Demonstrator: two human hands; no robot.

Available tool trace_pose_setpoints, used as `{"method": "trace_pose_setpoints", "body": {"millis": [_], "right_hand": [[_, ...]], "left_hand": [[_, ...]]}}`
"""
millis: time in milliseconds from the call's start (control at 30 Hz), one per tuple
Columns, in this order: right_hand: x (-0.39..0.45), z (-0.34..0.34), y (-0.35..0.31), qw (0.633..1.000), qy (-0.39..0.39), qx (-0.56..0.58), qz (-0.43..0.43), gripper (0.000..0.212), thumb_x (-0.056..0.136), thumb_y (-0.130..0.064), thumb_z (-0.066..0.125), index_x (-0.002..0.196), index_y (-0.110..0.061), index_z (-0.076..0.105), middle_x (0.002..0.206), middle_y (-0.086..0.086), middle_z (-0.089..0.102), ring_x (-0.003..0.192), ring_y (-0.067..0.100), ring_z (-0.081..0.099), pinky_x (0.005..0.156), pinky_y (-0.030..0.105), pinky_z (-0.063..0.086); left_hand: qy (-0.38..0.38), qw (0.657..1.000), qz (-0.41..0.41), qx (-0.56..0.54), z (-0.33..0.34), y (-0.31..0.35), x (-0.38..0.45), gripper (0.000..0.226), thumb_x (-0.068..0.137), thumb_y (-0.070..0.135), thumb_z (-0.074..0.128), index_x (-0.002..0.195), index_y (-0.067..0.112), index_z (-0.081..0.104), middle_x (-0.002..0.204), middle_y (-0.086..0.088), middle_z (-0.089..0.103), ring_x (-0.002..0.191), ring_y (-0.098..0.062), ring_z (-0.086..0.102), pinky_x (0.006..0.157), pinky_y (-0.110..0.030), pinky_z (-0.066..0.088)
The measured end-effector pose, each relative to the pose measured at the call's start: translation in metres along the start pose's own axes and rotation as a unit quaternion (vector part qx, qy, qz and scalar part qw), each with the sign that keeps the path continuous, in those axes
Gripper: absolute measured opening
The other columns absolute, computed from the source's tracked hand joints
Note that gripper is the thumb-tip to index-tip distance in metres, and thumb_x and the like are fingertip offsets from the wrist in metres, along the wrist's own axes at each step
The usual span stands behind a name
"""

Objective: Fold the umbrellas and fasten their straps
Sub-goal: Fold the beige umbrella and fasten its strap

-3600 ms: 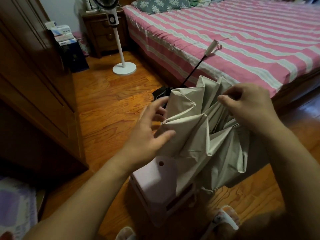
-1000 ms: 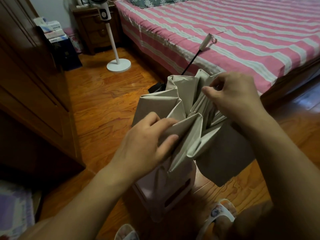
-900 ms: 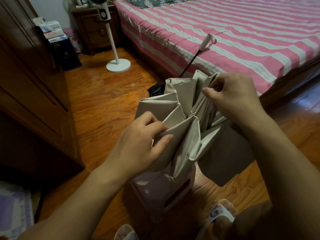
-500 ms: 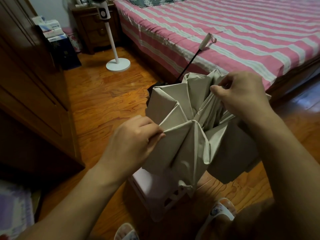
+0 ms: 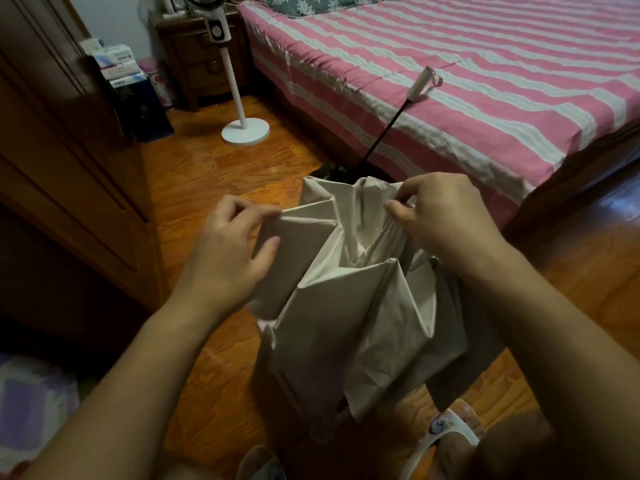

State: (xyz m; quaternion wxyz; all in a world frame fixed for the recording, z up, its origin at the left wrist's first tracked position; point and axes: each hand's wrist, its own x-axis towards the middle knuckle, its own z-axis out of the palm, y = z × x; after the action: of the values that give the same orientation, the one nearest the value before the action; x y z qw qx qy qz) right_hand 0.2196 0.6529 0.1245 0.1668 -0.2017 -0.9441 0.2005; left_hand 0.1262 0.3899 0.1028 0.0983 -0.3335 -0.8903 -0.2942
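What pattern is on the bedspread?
Pink and white stripes on the bedspread, clearest in the head view.

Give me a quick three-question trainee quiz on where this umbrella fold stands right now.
1. True or false: the beige umbrella canopy is already rolled tight.
2. Which hand pinches the gathered pleats near the shaft: A) left hand B) right hand?
3. Fill in: the white umbrella handle points toward the ____.

Key: 1. False, the panels hang loose. 2. B. 3. Bed.
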Motion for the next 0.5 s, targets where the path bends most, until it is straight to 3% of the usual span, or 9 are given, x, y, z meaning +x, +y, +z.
{"method": "trace_pose_setpoints", "body": {"millis": [167, 267, 367, 500], "right_hand": [[0.002, 0.001, 0.001, 1.000, 0.015, -0.003, 0.013, 0.021, 0.093, -0.042, 0.071, 0.090, -0.022, 0.078, 0.076, -0.002, 0.067, 0.077, 0.019, 0.066, 0.071, 0.029, 0.050], [0.004, 0.002, 0.000, 1.000, 0.006, 0.003, 0.019, 0.018, 0.093, -0.041, 0.071, 0.087, -0.025, 0.076, 0.069, -0.010, 0.060, 0.075, 0.017, 0.065, 0.069, 0.028, 0.046], [0.003, 0.002, -0.001, 1.000, 0.000, 0.011, 0.018, 0.019, 0.093, -0.042, 0.071, 0.089, -0.025, 0.077, 0.074, -0.006, 0.065, 0.076, 0.016, 0.066, 0.074, 0.033, 0.055], [0.003, 0.001, 0.000, 1.000, 0.003, 0.013, 0.010, 0.020, 0.093, -0.042, 0.071, 0.090, -0.023, 0.077, 0.082, -0.001, 0.071, 0.078, 0.017, 0.067, 0.078, 0.038, 0.059]], "left_hand": [[-0.162, 0.976, 0.083, -0.118, -0.003, 0.016, -0.016, 0.045, 0.091, 0.053, 0.054, 0.135, 0.042, 0.058, 0.104, 0.025, 0.049, 0.100, -0.003, 0.053, 0.080, -0.013, 0.043], [-0.125, 0.986, 0.080, -0.069, 0.005, 0.015, -0.016, 0.044, 0.094, 0.045, 0.058, 0.137, 0.045, 0.056, 0.108, 0.019, 0.044, 0.098, -0.002, 0.049, 0.080, -0.022, 0.048], [-0.050, 0.995, 0.035, -0.083, 0.008, 0.013, -0.010, 0.043, 0.095, 0.033, 0.062, 0.137, 0.041, 0.056, 0.109, 0.015, 0.044, 0.095, 0.000, 0.048, 0.076, -0.019, 0.047], [-0.072, 0.990, 0.059, -0.107, 0.010, 0.007, -0.005, 0.036, 0.092, 0.016, 0.070, 0.125, 0.031, 0.070, 0.111, 0.014, 0.061, 0.099, -0.001, 0.056, 0.080, -0.012, 0.044]]}}
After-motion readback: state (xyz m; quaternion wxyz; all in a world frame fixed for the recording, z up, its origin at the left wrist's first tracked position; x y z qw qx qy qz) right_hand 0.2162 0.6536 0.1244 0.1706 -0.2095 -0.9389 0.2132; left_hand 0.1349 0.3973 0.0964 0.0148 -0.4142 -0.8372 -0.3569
